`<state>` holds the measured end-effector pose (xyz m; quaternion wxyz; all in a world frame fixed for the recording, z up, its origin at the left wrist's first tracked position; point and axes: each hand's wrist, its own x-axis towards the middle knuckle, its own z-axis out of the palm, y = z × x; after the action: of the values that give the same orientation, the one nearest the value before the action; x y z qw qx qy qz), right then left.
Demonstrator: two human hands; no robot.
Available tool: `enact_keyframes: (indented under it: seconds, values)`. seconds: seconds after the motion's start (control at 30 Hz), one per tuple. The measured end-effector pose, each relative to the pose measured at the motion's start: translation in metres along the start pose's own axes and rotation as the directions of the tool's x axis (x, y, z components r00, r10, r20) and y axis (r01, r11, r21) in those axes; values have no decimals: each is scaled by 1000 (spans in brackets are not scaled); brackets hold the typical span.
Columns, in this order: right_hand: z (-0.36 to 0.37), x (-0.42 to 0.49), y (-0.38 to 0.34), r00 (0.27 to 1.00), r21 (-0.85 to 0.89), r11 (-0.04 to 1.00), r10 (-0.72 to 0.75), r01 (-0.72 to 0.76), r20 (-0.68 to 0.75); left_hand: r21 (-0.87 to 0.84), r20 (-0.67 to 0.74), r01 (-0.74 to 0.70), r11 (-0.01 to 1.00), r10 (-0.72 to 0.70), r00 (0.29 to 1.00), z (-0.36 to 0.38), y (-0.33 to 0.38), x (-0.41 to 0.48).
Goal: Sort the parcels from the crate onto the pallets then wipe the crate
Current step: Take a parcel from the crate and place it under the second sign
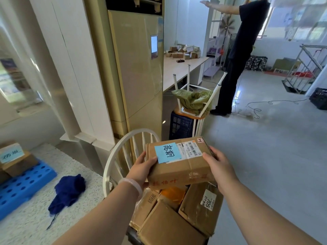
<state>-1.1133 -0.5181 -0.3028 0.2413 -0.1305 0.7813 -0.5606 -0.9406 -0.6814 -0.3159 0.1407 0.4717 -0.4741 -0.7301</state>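
Note:
I hold a brown cardboard parcel (180, 165) with a blue handwritten label and a white shipping label, lifted above the other parcels. My left hand (141, 168) grips its left end and my right hand (219, 167) grips its right end. Below it lie several more cardboard parcels (169, 225) piled in a crate whose dark edge (131, 235) barely shows. A blue pallet (23, 184) lies on the floor at the left with a labelled parcel (13, 160) on it. A dark blue cloth (68, 191) lies crumpled on the speckled floor beside the pallet.
A white chair back (113, 160) stands just left of the parcels. A tall beige air conditioner (136, 68) rises ahead. An upturned stool with a green bag (192, 99) sits on a dark crate (180, 128). A person in dark clothes (237, 57) stands at the right, cables on the floor.

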Motion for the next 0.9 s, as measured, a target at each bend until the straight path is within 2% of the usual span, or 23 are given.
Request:
enact_keyframes:
  seconds: [0.17, 0.23, 0.33, 0.47, 0.63, 0.77, 0.9]
  values:
    - [20, -6, 1, 992, -12, 996, 90, -91, -94, -137, -99, -54, 989, 40, 994, 6, -4, 0]
    - [33, -10, 3, 988, 73, 987, 146, -143, -45, -162, -126, -87, 983, 67, 990, 11, -6, -4]
    - [56, -20, 0, 978, 185, 963, 178, -197, 113, -138, -181, -138, 981, 112, 977, 19, -11, -10]
    - [73, -29, -3, 979, 228, 954, 180, -197, 97, -117, -232, -195, 974, 164, 959, 16, -21, -14]
    - [78, -33, -14, 985, 189, 970, 137, -154, 100, -75, -203, -237, 969, 218, 955, -13, -21, -22]
    - [96, -42, -26, 966, 93, 990, 77, -102, 246, -132, -140, -281, 951, 263, 955, -63, -7, -37]
    - [131, -56, -34, 925, -12, 999, 36, -34, 377, -65, -15, -209, 976, 209, 978, -119, 3, -51]
